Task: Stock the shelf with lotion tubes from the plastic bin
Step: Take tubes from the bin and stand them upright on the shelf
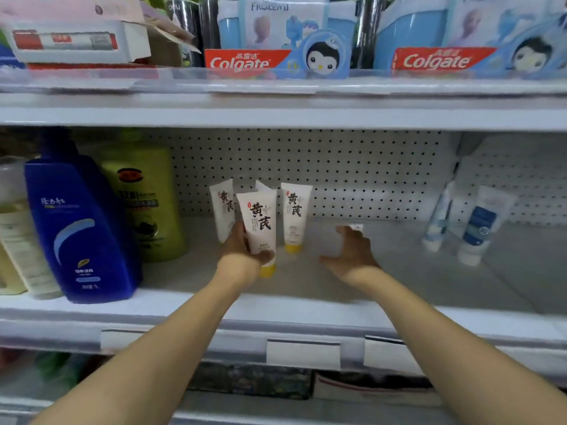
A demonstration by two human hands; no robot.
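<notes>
Several white lotion tubes with black characters and yellow caps stand cap-down on the white shelf point(383, 280). My left hand point(242, 250) grips the front tube point(259, 223) near its lower end, thumb across its front. Another tube point(223, 207) stands behind it to the left, and the top of one more peeks out behind. A further tube point(295, 214) stands free to the right. My right hand point(349, 256) hovers with spread fingers over the shelf, right of that tube, holding nothing. The plastic bin is out of view.
A blue pump bottle point(82, 228) and a green bottle point(147, 204) stand at the left. Two white-and-blue tubes point(475, 225) lean at the right. Toothpaste boxes point(245, 61) fill the shelf above. Pegboard point(337, 170) backs the shelf.
</notes>
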